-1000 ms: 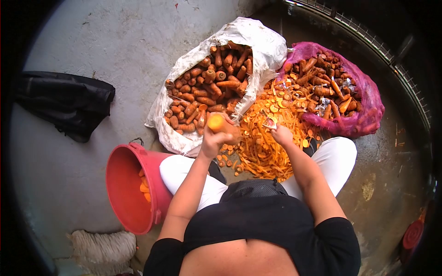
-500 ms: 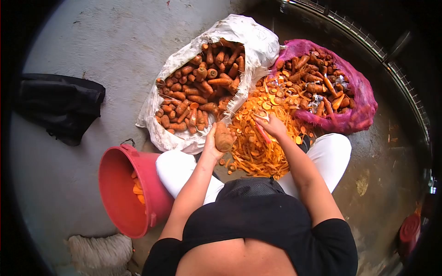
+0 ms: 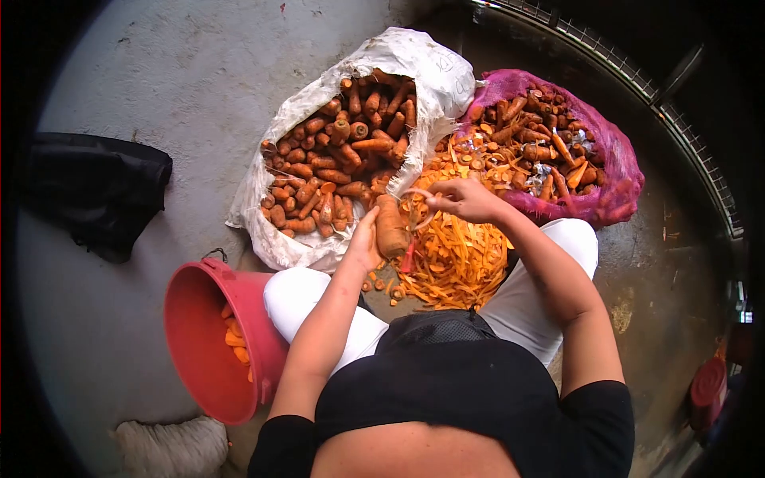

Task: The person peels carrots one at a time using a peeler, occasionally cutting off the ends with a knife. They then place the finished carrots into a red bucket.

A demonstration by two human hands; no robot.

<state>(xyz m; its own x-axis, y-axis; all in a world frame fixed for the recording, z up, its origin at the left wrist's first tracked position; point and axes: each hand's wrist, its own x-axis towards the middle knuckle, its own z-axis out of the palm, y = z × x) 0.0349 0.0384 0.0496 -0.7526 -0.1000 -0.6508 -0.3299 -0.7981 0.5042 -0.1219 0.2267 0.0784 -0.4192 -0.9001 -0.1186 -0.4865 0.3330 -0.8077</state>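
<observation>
A thick unpeeled carrot [image 3: 391,226] stands nearly upright in my left hand [image 3: 366,239], whose fingers are wrapped round its left side. Just right of the carrot's top, my right hand [image 3: 466,199] is closed on a peeler [image 3: 420,193] with a pale loop-shaped head. A red part shows low beside the carrot, and whether it belongs to the peeler is unclear. Below both hands lies a heap of orange peelings [image 3: 462,259] with cut carrot ends.
A white sack [image 3: 279,103] of carrots lies open ahead, with a magenta mesh sack [image 3: 625,171] of carrots at its right. A red bucket [image 3: 187,342] with peeled pieces is tipped at left. Black cloth [image 3: 100,187] and a pale sack [image 3: 175,448] lie further left.
My right hand has moved up and left to the carrot with the peeler. The carrot in my left hand is now more upright, and the view has shifted slightly.
</observation>
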